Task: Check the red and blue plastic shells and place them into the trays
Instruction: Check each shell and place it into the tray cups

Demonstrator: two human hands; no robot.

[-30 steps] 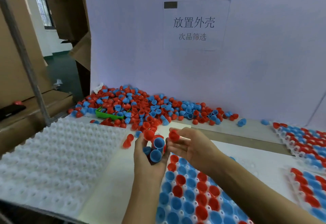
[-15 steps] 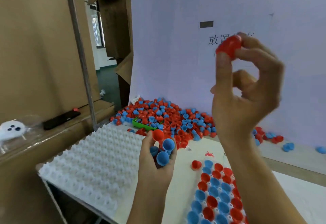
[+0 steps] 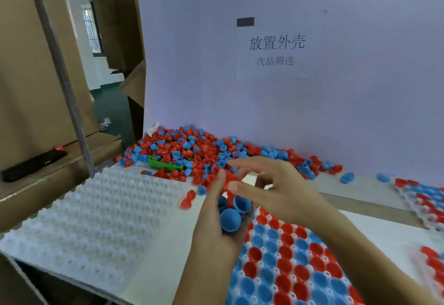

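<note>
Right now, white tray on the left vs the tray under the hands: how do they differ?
The left white tray shows only bare white bumps, with no shells seated; the tray under the hands has red and blue shells filling the pockets in view. The left tray shows almost whole; the other is partly hidden by the left hand, which holds blue shells, and by the right hand. Both are white moulded trays lying flat on the table.

Left hand (image 3: pixel 221 223) cups blue shells (image 3: pixel 230 219) just above filled tray (image 3: pixel 288 264), right hand (image 3: pixel 276 189) fingers touching red shell (image 3: pixel 231 179) there.
</note>
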